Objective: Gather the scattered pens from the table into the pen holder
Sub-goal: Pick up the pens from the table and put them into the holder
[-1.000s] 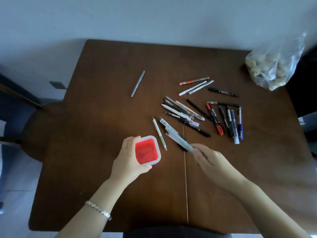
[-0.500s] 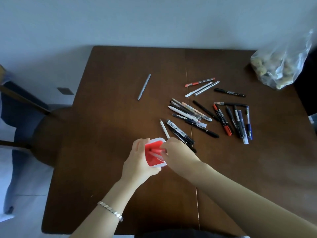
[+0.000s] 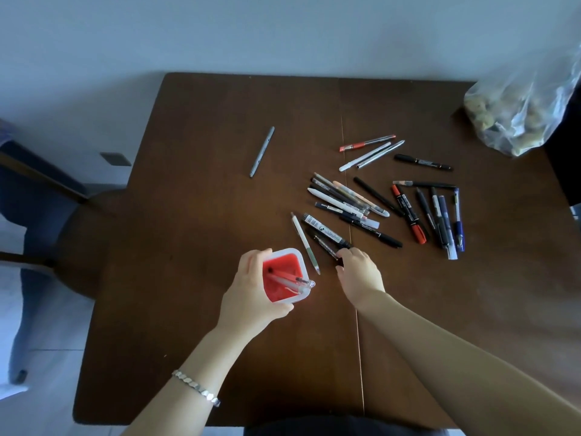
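The pen holder [image 3: 284, 252] is a square cup, red inside with a whitish rim, standing at the table's near middle. My left hand [image 3: 251, 297] wraps around its left side. One clear pen [image 3: 292, 283] leans inside it. My right hand [image 3: 358, 273] is just right of the holder, its fingertips pinched on the near end of a thin black pen [image 3: 323, 243] that lies on the table. Beside that pen lie a white pen with a green grip [image 3: 303, 240] and a black marker with a barcode label [image 3: 325, 231]. Several more pens [image 3: 345, 199] are scattered behind.
A lone grey pen [image 3: 262, 151] lies at the far left of the brown table [image 3: 188, 278]. Red and black markers [image 3: 440, 215] lie to the right, more pens [image 3: 371, 149] farther back. A clear plastic bag [image 3: 522, 114] fills the far right corner. A chair [image 3: 78, 240] stands left.
My right hand carried a clear pen to the holder, dropped it in, then moved right onto the thin black pen. My left hand stayed on the holder.
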{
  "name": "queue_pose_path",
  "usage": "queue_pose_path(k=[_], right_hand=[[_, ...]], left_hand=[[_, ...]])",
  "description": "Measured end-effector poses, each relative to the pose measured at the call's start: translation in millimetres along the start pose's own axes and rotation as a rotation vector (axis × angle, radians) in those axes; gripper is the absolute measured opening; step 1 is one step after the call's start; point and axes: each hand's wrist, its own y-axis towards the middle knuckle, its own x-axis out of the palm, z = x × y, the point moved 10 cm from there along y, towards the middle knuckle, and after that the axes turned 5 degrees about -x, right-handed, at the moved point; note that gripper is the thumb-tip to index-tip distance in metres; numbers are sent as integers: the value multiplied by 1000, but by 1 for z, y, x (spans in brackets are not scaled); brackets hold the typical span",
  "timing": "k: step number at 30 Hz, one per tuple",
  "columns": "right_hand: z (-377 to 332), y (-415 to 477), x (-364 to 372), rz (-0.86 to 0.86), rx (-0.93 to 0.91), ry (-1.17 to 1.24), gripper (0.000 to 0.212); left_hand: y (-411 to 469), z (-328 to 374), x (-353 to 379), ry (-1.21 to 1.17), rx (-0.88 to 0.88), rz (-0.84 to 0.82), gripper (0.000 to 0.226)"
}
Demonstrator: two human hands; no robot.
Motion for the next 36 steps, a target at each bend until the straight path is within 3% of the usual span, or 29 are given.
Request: queue_pose_path(k=[2, 7, 12, 14, 18, 22, 27, 31, 36], right_hand=[[-6, 4, 8, -17, 5, -8, 27], [-31, 22, 21, -82, 77, 242, 40], [-38, 38, 29, -136, 158, 137, 31], [-36, 38, 31, -144, 161, 148, 16], [-38, 25, 18, -118, 90, 480, 27], [-49, -14, -38, -54, -68, 648, 19], [-74, -59, -66, -144, -189, 701, 4], [-86, -73, -69, -106, -228, 674, 5], [-73, -79, -78, -98, -213, 534, 24]], left_hand=[[1, -1, 1, -3, -12, -4, 88], [1, -1, 1, -1, -29, -21, 88], [1, 1, 0, 34, -23, -19, 92], [1, 1, 1, 42, -23, -21, 93], [0, 1, 1, 41, -23, -43, 95], [1, 19, -12, 56, -5, -129, 105], [8, 65, -65, -447, -63, 27, 49], [7, 72, -83, -525, -75, 146, 13], [-5, 54, -110, -547, -75, 312, 14]])
